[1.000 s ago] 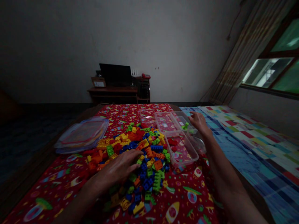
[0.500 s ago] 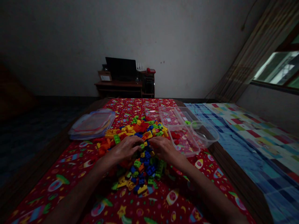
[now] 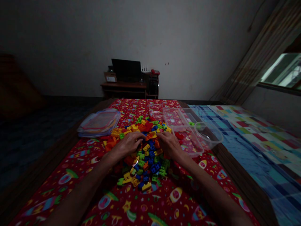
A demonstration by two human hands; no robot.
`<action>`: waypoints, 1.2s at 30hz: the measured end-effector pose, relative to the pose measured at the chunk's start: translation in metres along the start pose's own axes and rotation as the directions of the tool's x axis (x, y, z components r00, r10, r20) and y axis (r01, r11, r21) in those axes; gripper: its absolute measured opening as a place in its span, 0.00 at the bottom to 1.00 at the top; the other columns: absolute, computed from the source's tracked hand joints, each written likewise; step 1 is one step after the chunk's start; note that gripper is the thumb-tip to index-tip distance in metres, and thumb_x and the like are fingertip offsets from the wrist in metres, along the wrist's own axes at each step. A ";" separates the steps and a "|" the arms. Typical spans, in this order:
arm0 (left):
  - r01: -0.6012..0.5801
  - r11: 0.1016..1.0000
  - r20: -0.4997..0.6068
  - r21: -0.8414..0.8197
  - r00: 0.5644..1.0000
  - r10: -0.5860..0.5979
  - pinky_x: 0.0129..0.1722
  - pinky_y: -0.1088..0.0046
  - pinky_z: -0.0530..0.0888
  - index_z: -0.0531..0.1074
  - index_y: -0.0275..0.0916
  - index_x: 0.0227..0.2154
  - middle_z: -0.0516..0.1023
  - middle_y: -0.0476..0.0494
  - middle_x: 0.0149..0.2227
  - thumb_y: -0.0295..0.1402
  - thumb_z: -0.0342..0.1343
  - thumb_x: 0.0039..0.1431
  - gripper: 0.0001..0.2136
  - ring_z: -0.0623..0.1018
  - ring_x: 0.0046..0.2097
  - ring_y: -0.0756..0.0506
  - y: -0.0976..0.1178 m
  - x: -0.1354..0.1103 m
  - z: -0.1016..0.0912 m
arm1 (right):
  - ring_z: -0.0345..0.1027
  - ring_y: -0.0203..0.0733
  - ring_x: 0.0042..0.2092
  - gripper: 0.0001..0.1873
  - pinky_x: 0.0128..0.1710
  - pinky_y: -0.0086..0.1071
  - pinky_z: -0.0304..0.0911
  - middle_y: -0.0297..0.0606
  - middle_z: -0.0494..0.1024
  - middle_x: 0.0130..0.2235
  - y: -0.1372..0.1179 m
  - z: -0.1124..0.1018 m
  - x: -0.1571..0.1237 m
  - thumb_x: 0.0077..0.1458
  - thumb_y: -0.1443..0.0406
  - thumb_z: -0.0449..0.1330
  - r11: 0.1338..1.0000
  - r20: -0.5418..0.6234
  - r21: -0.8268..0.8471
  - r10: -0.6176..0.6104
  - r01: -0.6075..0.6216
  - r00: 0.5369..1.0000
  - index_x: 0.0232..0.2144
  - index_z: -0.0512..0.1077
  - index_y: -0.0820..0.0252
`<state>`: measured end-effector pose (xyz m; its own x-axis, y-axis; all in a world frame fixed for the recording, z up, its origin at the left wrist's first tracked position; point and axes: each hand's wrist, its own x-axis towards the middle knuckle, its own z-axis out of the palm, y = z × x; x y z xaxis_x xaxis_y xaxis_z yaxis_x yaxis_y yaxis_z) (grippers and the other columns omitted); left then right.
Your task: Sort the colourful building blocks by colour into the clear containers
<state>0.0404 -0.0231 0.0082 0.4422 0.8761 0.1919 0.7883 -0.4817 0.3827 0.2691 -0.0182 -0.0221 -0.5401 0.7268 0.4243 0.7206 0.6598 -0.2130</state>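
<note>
A heap of toy building bricks in yellow, green, blue, orange and red spreads over the red patterned cloth in front of me. On the heap's left side my left hand reaches in, its fingers bent and a gap showing between thumb and forefinger. Facing it, my right hand lies over the right side of the heap, fingertips down among the bricks. What those fingertips touch is hidden. Between the two hands are orange and yellow bricks.
Stacked plastic lids lie at the left. At the right are clear plastic boxes and a round tub; a few green bricks are in a box behind. A bed adjoins the table's right side.
Both hands have shifted slightly away from me over the heap, spreading a little apart. More bricks show between and below them. The view has turned slightly left.
</note>
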 end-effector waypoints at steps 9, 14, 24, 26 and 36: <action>-0.061 0.995 -0.213 0.074 0.974 0.076 0.53 0.59 0.68 0.60 0.37 0.51 0.71 0.36 0.50 0.38 0.50 0.61 0.18 0.71 0.53 0.40 -0.013 0.001 0.039 | 0.61 0.46 0.50 0.23 0.47 0.38 0.61 0.47 0.72 0.47 -0.012 0.006 0.030 0.54 0.75 0.53 0.998 0.088 0.009 -0.060 0.060 0.994 0.52 0.65 0.61; -0.103 0.994 -0.212 0.041 0.971 0.109 0.50 0.60 0.70 0.63 0.37 0.49 0.72 0.36 0.48 0.37 0.49 0.61 0.15 0.73 0.50 0.40 -0.017 0.004 0.037 | 0.65 0.45 0.48 0.21 0.48 0.37 0.60 0.49 0.74 0.46 -0.008 -0.004 0.026 0.54 0.70 0.57 0.990 0.040 0.109 -0.092 0.088 0.995 0.51 0.65 0.67; -0.171 0.984 -0.231 0.046 0.957 0.177 0.47 0.63 0.72 0.69 0.39 0.43 0.76 0.41 0.41 0.27 0.47 0.58 0.11 0.75 0.45 0.43 -0.024 0.004 0.032 | 0.60 0.32 0.24 0.22 0.25 0.26 0.48 0.33 0.71 0.23 0.002 -0.031 0.038 0.59 0.52 0.51 0.974 0.043 0.171 0.145 -0.150 0.989 0.28 0.73 0.63; -0.178 0.982 -0.234 0.056 0.954 0.187 0.47 0.63 0.72 0.70 0.38 0.43 0.76 0.40 0.42 0.26 0.47 0.57 0.12 0.75 0.45 0.43 -0.025 0.004 0.032 | 0.59 0.33 0.24 0.24 0.25 0.27 0.47 0.34 0.71 0.22 0.016 -0.041 0.038 0.59 0.51 0.50 0.965 -0.045 0.113 0.243 -0.237 0.969 0.26 0.73 0.63; -0.202 0.975 -0.175 0.091 0.961 0.215 0.49 0.63 0.71 0.70 0.39 0.45 0.75 0.40 0.45 0.28 0.48 0.59 0.12 0.74 0.48 0.43 -0.022 0.001 0.032 | 0.73 0.42 0.33 0.25 0.33 0.32 0.65 0.45 0.79 0.37 0.112 -0.041 0.030 0.51 0.64 0.57 0.854 -0.220 0.234 0.511 -0.464 0.831 0.52 0.69 0.63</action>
<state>0.0371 -0.0126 -0.0285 0.5196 0.7414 0.4246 0.7185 -0.6481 0.2524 0.3513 0.0698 0.0024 0.0152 0.8992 0.4372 0.7644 0.2714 -0.5848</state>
